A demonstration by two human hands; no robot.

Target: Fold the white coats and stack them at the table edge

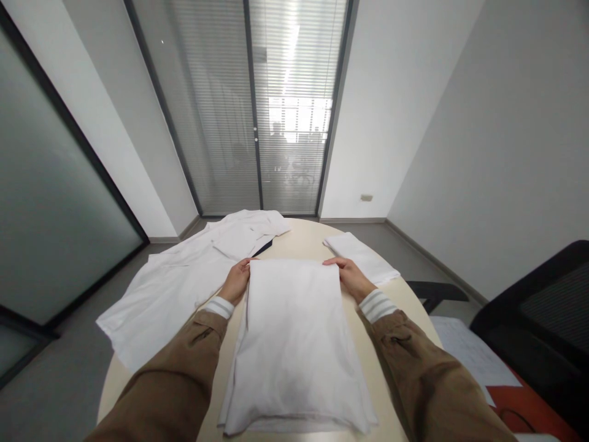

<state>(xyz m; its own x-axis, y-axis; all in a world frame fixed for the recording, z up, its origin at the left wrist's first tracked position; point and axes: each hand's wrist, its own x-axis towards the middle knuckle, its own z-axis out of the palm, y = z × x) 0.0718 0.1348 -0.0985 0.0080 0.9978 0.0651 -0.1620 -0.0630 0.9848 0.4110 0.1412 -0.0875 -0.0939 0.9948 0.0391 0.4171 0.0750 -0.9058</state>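
Observation:
A white cloth garment [294,337], folded into a long strip, lies in front of me on the round table. My left hand [237,280] grips its far left corner, the thumb and fingers closed on the edge. At the far right corner, my right hand [351,277] pinches the same cloth. Its near end spreads slightly wider, with layered edges showing. Just beyond my right hand rests a folded white cloth [363,256]. Left of my left hand, a white shirt [184,276] is spread out loosely, partly over the table's edge.
The round cream table [308,229] carries the cloths. A dark flat object [264,247] peeks out beside the shirt. On the right are a black chair [543,307], papers [473,350] and a red surface [529,408]. Glass panels with blinds [221,123] stand behind.

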